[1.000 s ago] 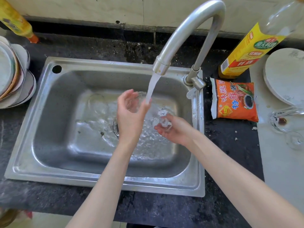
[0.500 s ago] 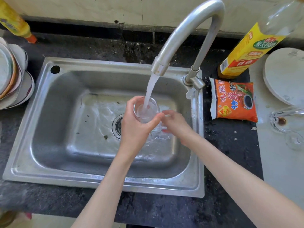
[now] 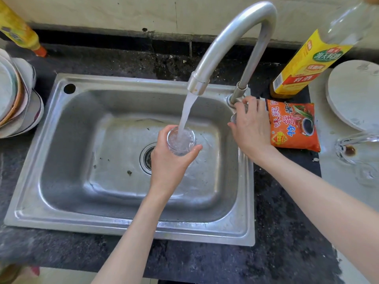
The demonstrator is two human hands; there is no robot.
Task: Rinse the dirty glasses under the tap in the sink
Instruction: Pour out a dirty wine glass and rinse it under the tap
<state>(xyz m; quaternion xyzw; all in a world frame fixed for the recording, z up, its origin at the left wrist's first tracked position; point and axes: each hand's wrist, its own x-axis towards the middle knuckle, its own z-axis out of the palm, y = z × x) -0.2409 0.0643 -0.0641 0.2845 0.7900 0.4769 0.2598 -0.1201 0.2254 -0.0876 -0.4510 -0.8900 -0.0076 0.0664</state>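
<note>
The right hand (image 3: pixel 249 128) covers the tap's lever at the base of the curved steel tap (image 3: pixel 231 37), its fingers curled round it. The left hand (image 3: pixel 170 160) has its fingers wrapped round a clear drinking glass (image 3: pixel 181 141), upright under the stream above the stainless steel sink (image 3: pixel 61 160). The orange sauce packet (image 3: pixel 293 125) on the dark speckled bench (image 3: pixel 287 222) bears Chinese characters; the yellow-labelled bottle (image 3: pixel 307 60) is cut off at the top.

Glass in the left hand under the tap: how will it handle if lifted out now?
The glass is wet all over, so probably slippery. Water from the tap is filling it, so likely heavier than it looks. Clear, thin-looking walls suggest it is fragile against the steel sink.
</note>
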